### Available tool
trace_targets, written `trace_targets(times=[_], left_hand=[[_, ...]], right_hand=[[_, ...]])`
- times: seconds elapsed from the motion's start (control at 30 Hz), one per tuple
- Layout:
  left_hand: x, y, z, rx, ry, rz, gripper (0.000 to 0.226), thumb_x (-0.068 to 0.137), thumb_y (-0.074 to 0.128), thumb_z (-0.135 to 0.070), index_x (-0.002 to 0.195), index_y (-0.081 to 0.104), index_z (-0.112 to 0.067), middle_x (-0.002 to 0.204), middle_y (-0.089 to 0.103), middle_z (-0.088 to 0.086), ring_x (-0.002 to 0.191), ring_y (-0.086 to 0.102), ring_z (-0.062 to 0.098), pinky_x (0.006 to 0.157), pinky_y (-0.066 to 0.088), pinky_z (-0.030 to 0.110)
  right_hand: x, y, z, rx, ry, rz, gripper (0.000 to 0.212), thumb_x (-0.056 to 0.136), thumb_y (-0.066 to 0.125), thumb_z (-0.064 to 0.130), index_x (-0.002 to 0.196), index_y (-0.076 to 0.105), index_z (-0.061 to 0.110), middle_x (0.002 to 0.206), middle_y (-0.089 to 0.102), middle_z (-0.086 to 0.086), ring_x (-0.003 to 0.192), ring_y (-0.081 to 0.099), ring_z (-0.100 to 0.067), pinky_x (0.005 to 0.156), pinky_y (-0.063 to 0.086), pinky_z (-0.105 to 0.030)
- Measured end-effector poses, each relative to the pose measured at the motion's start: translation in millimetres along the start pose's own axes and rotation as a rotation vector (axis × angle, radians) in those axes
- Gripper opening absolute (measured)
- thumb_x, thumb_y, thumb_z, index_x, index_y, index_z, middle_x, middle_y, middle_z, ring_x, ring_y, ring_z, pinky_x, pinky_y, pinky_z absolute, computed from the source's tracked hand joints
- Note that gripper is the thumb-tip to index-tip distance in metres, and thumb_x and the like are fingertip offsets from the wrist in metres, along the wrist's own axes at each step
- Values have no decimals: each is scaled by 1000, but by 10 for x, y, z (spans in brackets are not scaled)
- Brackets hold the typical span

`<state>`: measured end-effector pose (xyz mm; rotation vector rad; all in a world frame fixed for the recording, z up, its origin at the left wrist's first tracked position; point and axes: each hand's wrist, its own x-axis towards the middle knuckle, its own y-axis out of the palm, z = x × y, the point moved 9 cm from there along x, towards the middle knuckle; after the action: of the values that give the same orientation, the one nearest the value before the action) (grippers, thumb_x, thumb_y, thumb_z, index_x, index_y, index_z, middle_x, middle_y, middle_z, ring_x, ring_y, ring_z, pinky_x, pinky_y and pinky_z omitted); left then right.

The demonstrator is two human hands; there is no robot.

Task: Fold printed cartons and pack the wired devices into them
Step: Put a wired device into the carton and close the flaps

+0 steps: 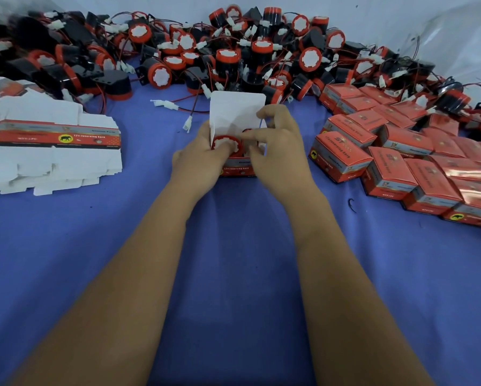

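Left hand (203, 157) curled round left side of open carton (235, 169), gripping it on blue-covered counter (233, 274). Reversing horn (226, 144), red rim up, sits inside carton between both hands. Right hand (278, 146) grips carton's right side, fingers bent, fingertips pinching near white lid flap (235, 107), which stands upright beyond hands. Flat carton stack (53, 143) well left of left hand. Packed cartons (400, 157) right of right hand. Loose horn pile (233, 51) beyond both.

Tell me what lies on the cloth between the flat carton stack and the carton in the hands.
In the head view, bare blue cloth separates the flat carton stack from the held carton; only the left hand gripping it intervenes.
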<state>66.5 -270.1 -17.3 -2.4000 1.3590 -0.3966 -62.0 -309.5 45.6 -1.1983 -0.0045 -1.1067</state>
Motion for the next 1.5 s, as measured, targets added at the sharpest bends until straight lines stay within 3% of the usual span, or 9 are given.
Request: trace_targets(times=[0.2,0.33,0.53,0.77,0.9,1.03,1.23,1.43,1.5], left_hand=[[49,9,-11,4,-84,-4,23,96,47,-41,118,44,-48,91,57,-24,100,54,13,108,36,42],[19,2,-19,-7,-86,-70,19,97,45,-39,113,42,-49,81,54,-24,80,49,-2,106,39,41],[-22,10,-63,40,-8,-92,28,95,42,-40,123,43,-43,82,51,-22,76,37,-6,90,28,33],[-134,9,123,-403,-254,-74,91,60,32,-78,121,62,-19,126,61,13,115,58,23,100,48,48],[-118,0,6,-237,-165,-26,53,74,31,-48,105,57,-13,114,65,15,110,59,31,102,44,56],[-67,15,-30,-147,-90,7,41,77,40,-39,113,59,-39,119,52,6,110,55,26,95,50,43],[-60,-54,-92,-328,77,-52,27,91,60,-4,96,67,-29,96,69,-16,85,65,0,69,51,18],[-35,-113,32,-489,-122,-62,37,89,44,6,98,76,-11,72,72,-5,58,62,7,49,46,14],[-27,-115,36,-491,-147,-35,38,90,40,6,103,73,-7,86,73,-7,63,60,5,51,46,14]], right_hand=[[-43,82,115,26,-37,68,26,88,52,-2,100,75,-1,124,57,-10,109,47,-25,88,32,-15],[-105,120,139,95,1,78,25,83,58,10,99,76,7,119,64,0,105,54,-21,94,41,-30],[-189,88,-132,665,345,-70,15,97,49,19,109,57,22,105,67,4,101,62,-18,91,50,-47],[-97,161,-228,517,373,-80,22,98,47,1,111,58,15,96,68,-2,90,63,-19,65,45,-15],[-127,192,-235,575,426,-149,36,89,59,-1,119,50,16,96,60,0,85,58,-9,70,45,-12],[-213,177,-373,608,498,-169,65,88,65,7,144,35,18,141,41,1,128,43,-21,104,43,-37],[-222,92,-394,706,383,-91,28,90,52,-7,94,70,15,94,70,7,88,63,1,76,52,-17],[-336,171,-510,840,524,63,24,92,56,14,106,75,17,125,64,5,112,55,0,82,45,-14],[-331,149,-487,697,449,120,26,93,63,26,117,72,23,136,56,8,125,49,-4,91,42,-17]])
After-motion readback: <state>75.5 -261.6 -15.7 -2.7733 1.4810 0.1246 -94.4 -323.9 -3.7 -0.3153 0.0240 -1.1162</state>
